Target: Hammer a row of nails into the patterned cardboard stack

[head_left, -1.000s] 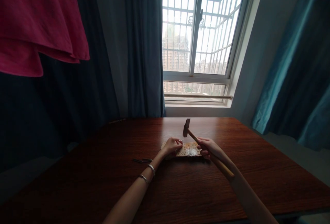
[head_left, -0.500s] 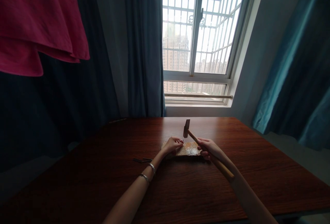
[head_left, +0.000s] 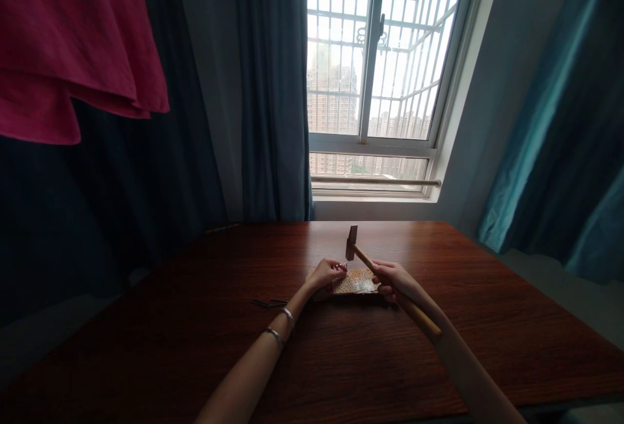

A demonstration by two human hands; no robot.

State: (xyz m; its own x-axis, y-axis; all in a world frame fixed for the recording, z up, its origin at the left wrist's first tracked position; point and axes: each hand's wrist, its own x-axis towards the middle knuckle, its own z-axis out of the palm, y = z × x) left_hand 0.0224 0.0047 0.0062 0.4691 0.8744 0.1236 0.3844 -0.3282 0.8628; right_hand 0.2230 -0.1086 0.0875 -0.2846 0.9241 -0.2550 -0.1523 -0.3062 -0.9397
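Observation:
A small pale board (head_left: 355, 283), dotted with tiny holes, lies flat on the dark wooden table (head_left: 341, 359). My left hand (head_left: 325, 274) rests at its left end, fingers pinched on a small nail held upright on the board. My right hand (head_left: 392, 279) is closed round the wooden handle of a hammer (head_left: 385, 281). The hammer's dark metal head (head_left: 351, 242) hangs a little above the nail.
A few dark nails (head_left: 268, 303) lie on the table left of my left forearm. Behind the table are a barred window (head_left: 375, 73), blue curtains (head_left: 273, 86) on both sides, and a red cloth (head_left: 73, 40) hanging at top left.
Almost nothing differs. The hammer head stays hovering over the nail with only a tiny shift, and both hands keep their grip.

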